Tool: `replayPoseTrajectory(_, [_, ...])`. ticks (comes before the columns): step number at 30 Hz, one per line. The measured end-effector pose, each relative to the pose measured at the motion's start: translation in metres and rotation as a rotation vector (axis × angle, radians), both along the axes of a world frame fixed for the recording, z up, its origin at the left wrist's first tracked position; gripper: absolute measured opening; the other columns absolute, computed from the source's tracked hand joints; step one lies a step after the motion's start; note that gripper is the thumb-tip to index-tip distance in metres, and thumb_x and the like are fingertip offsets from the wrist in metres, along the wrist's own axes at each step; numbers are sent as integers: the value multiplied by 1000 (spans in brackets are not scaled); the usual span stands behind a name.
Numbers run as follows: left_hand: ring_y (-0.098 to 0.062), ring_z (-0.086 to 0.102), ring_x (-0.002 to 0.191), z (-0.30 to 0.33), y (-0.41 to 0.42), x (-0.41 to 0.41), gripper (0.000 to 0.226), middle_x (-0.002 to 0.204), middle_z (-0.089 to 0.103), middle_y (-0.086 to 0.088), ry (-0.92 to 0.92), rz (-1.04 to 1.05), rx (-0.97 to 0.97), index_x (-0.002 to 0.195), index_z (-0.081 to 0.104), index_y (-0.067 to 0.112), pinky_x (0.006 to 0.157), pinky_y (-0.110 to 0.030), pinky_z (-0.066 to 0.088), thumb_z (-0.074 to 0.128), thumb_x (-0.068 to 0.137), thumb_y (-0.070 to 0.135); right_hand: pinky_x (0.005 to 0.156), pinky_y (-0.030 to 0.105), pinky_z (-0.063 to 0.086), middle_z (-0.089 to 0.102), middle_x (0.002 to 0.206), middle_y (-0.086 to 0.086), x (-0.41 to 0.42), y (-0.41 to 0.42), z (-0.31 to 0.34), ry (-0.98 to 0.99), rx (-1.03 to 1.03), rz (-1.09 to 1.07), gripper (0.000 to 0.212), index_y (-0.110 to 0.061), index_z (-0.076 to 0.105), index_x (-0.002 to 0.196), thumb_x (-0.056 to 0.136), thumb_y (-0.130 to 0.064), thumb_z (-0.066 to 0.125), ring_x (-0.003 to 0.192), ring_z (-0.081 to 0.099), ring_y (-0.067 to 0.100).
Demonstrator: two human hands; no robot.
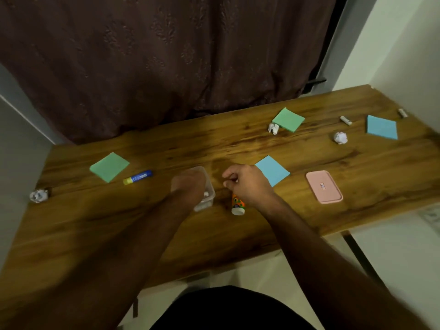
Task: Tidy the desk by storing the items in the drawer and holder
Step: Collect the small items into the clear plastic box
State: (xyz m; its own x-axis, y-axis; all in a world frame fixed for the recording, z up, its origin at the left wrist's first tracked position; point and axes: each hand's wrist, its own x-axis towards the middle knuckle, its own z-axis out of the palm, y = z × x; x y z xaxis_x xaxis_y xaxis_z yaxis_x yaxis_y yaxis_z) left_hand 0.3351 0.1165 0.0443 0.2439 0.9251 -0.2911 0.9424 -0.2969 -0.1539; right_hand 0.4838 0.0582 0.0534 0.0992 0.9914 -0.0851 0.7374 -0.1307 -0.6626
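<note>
Blurrily, left hand (188,184) covers the clear plastic box (207,198), grip unclear; right hand (245,184) pinches something white.

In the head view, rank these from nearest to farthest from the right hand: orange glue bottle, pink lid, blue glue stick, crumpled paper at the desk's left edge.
From the right hand:
1. Orange glue bottle, just below the hand.
2. Pink lid, to its right.
3. Blue glue stick, to its left, beyond the clear container.
4. Crumpled paper, at the far left edge.
</note>
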Motion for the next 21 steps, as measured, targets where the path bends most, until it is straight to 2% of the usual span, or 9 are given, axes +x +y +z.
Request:
replayPoseTrajectory(3, [-25,63,105,4,1,5,14,109,66,-7,-40,131,-79,97,67,14,78,-33,45,65,88,24,74,22,44,71,108,-5,-3,-3,-5,12,-9,-45,20,-26,69,108,88,-24,67,100,63,13])
replayPoseTrajectory(5, [-24,62,107,7,2,3,18,105,64,-5,-53,178,-129,102,67,15,77,-32,45,64,89,26,79,27,50,71,108,-4,-6,-5,-7,7,-25,-64,21,-26,69,108,88,-25,68,100,63,13])
replayPoseTrajectory(7, [-23,61,104,6,5,-4,20,110,63,-4,-75,143,-108,108,67,18,77,-32,47,62,91,24,82,31,53,71,108,-3,-7,-7,-8,-12,-27,-77,21,-25,69,108,88,-25,68,100,63,14])
replayPoseTrajectory(10, [-20,60,95,13,1,-15,16,104,64,-2,-208,63,25,105,67,23,77,-33,53,58,92,20,81,29,52,71,104,-4,-9,-11,-8,15,4,-143,17,-23,71,104,87,-24,69,97,64,13])
replayPoseTrajectory(14, [-19,61,91,22,-8,-7,18,94,68,6,-540,27,103,97,69,30,74,-32,50,54,94,39,73,26,51,72,92,-5,-5,-21,-10,49,57,-256,9,-20,72,94,86,-18,68,88,66,12])
replayPoseTrajectory(16, [-18,60,92,21,-14,6,22,93,68,10,-617,-1,129,99,68,34,75,-33,47,52,92,48,74,28,53,72,93,-4,-1,-27,-12,51,66,-312,11,-19,72,94,86,-15,67,85,66,13])
replayPoseTrajectory(19, [-21,61,94,20,-23,33,24,96,70,8,-691,-71,92,99,68,34,68,-29,42,51,91,49,75,27,52,73,97,-3,15,-35,-12,26,53,-379,12,-21,71,96,85,-19,69,88,67,16])
replayPoseTrajectory(21, [-23,62,98,16,-25,52,24,99,71,6,-744,-107,24,100,68,33,75,-32,48,53,89,49,76,25,50,72,101,-2,30,-40,-9,20,58,-422,15,-20,71,99,84,-21,70,90,68,17])
